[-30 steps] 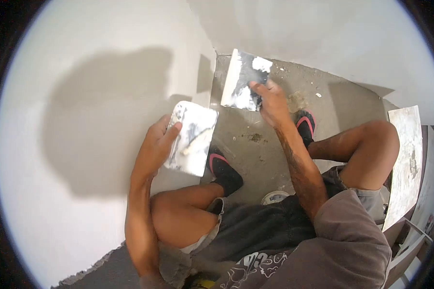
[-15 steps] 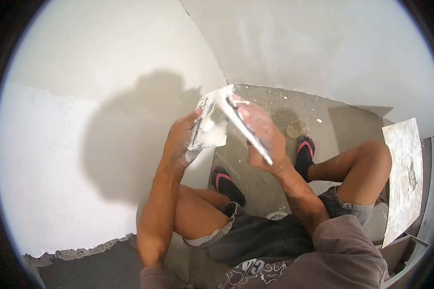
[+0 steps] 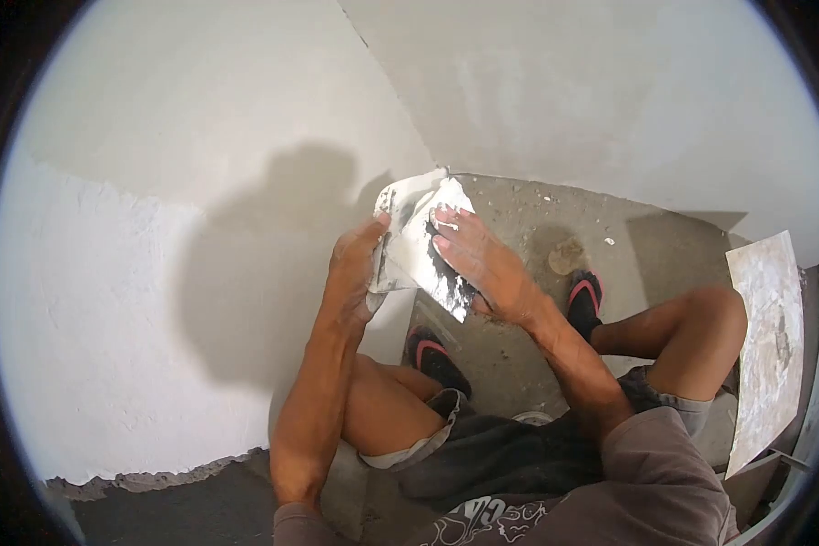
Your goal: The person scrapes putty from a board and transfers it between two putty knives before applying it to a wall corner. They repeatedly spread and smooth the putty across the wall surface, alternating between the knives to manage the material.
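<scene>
Coated in white putty, a flat rectangular scraper [image 3: 397, 277] is gripped along its left edge by my left hand [image 3: 353, 262], thumb on the upper face. My right hand [image 3: 493, 269] is closed on a second putty scraper [image 3: 419, 244], its fingers over a dark strip on the back. The right scraper's bright, putty-smeared blade lies over the left one, overlapping it, seemingly in contact. White smears mark the fingers of both hands. Part of the left scraper is hidden beneath the right one.
A white-coated wall [image 3: 109, 318] rises at the left and meets another wall [image 3: 610, 100] in a corner. Crumbs dot the concrete floor [image 3: 510, 209]. A putty-stained board [image 3: 766, 350] leans at the right beside my knee. A round rim [image 3: 532, 418] shows between my legs.
My right hand has turned its scraper from nearly edge-on to flatter over the left scraper, with the broad face now showing. Both hands sit slightly lower in view.
</scene>
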`<action>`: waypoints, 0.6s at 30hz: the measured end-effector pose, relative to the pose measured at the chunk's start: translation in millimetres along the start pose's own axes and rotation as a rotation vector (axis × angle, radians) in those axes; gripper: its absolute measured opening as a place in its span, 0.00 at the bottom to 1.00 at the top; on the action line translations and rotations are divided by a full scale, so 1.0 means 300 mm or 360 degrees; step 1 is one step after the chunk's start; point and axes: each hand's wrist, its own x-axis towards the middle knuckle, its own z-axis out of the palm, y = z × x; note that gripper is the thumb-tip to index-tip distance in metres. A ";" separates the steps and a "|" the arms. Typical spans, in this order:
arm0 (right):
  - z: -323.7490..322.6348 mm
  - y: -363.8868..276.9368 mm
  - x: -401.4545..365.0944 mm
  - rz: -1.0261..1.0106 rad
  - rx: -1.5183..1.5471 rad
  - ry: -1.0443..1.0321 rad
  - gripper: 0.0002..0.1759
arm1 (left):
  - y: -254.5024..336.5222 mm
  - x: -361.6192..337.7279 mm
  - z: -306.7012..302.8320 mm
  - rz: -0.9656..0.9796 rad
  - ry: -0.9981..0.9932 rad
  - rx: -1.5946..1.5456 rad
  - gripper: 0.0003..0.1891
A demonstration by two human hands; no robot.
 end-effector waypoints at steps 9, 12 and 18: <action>0.036 0.172 -0.194 0.0632 -0.0051 -0.0002 0.28 | 0.051 -0.011 -0.021 0.0184 0.0112 0.0120 0.18; -0.048 0.098 -0.086 0.2175 0.0435 0.0169 0.22 | 0.042 -0.017 -0.024 0.0287 0.0110 0.0187 0.18; -0.082 0.098 -0.033 0.1378 0.2574 0.1543 0.20 | 0.017 0.015 -0.022 0.0326 0.0052 0.0277 0.18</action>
